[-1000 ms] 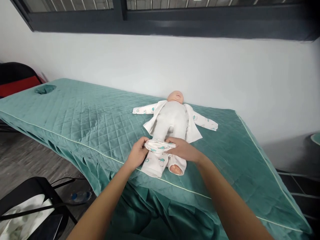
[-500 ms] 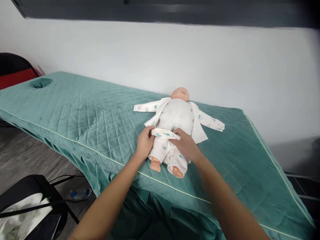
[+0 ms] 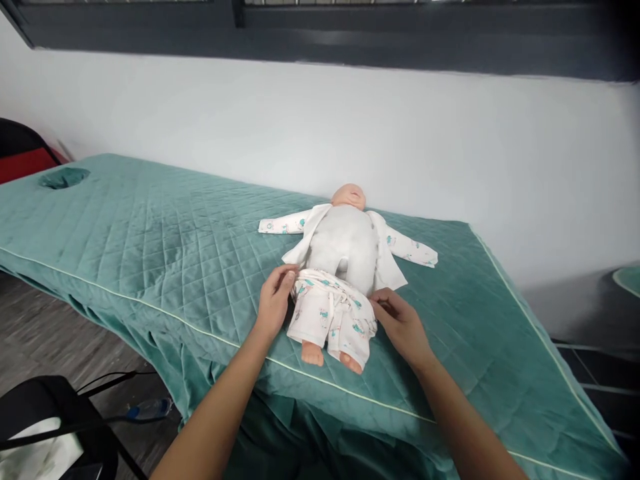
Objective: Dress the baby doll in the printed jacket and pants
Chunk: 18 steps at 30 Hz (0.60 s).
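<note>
Doll [image 3: 343, 233] on its back on the green quilted bed [image 3: 175, 227], head [image 3: 349, 196] by the wall [image 3: 250, 120], jacket [image 3: 393, 267] spread open. Printed trousers [image 3: 311, 317] around its legs, feet [image 3: 313, 353] showing below. My left hand [image 3: 274, 301] pinches one side of the waistband [image 3: 331, 281]; my right hand [image 3: 401, 328] grips the opposite side.

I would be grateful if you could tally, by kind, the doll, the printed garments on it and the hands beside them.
Doll: 1
Printed garments, the open jacket and the trousers: 2
Hands, the left hand and the right hand: 2
Total: 5
</note>
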Tool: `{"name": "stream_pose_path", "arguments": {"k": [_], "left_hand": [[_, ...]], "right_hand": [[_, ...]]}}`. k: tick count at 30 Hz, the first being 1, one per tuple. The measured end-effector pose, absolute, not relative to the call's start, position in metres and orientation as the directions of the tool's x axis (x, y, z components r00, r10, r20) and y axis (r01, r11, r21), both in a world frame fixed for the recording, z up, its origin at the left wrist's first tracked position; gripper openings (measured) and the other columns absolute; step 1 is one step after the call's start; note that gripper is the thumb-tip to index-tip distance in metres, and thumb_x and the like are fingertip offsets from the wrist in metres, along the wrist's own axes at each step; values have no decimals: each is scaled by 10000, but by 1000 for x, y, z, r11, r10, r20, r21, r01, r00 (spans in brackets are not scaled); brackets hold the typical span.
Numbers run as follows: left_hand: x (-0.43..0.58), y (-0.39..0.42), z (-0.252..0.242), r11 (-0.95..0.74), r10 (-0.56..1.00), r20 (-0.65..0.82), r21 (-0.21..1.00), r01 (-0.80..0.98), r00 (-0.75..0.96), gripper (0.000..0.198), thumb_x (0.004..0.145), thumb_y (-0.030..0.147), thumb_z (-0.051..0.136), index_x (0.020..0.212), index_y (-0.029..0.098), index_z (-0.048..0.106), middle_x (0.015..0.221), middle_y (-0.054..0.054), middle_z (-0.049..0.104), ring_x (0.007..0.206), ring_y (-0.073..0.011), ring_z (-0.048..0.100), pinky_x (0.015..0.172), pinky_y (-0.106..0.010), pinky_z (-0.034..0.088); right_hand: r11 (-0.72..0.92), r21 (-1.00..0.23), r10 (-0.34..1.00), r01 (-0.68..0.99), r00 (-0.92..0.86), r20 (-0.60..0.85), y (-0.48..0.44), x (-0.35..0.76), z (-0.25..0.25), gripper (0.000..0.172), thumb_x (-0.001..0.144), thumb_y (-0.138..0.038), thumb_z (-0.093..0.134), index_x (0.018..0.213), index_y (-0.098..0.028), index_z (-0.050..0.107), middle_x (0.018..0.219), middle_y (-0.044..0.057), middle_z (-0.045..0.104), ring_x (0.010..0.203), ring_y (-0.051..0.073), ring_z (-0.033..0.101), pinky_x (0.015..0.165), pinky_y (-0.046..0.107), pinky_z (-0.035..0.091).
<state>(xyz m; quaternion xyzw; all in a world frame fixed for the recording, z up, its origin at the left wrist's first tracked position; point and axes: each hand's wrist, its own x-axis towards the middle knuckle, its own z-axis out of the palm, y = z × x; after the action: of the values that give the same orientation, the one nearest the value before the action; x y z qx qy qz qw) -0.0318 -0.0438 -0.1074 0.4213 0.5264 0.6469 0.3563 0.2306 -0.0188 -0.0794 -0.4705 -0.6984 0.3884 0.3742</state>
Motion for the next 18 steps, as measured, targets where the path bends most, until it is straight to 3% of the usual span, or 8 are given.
{"name": "stream_pose_path", "arguments": {"k": [4,6,9,13,18], "left_hand": [[-34,-40,-112,-145,922,135,989,1,-364,332,881,484,663,932,174,773,930,-39,753,904,-187,647,851,-281,481],[-36,-39,-115,-125,933,106,992,-34,-343,359,864,494,680,947,163,790,879,-34,751,840,-177,636,790,-273,481],[-38,-39,-116,-80,950,49,993,-88,-307,386,861,497,678,1022,167,797,882,-34,748,781,-159,614,716,-259,458],[-41,-43,-111,-43,985,37,999,-32,-166,317,840,411,708,1061,194,776,818,-11,681,720,-136,556,664,-247,413],[-45,-46,-108,-152,987,154,988,29,-51,171,799,322,751,830,167,686,954,-34,622,795,-133,538,719,-253,411]], "right_hand": [[479,-818,875,318,-247,417,-24,235,-92,90,881,-315,703,882,-248,642,989,45,610,910,204,586,791,346,474],[537,-769,843,348,-268,467,-24,236,-95,47,874,-273,703,893,-256,664,984,41,609,887,195,582,780,342,464],[522,-771,850,366,-297,435,-23,237,-96,56,869,-261,703,918,-257,674,942,28,607,801,174,561,731,327,449],[464,-815,873,346,-331,357,-24,236,-96,46,884,-278,681,872,-244,653,858,14,608,735,164,539,689,319,429],[391,-857,905,334,-306,294,-26,239,-98,100,877,-311,693,855,-233,636,869,20,628,764,172,544,721,326,433]]}}
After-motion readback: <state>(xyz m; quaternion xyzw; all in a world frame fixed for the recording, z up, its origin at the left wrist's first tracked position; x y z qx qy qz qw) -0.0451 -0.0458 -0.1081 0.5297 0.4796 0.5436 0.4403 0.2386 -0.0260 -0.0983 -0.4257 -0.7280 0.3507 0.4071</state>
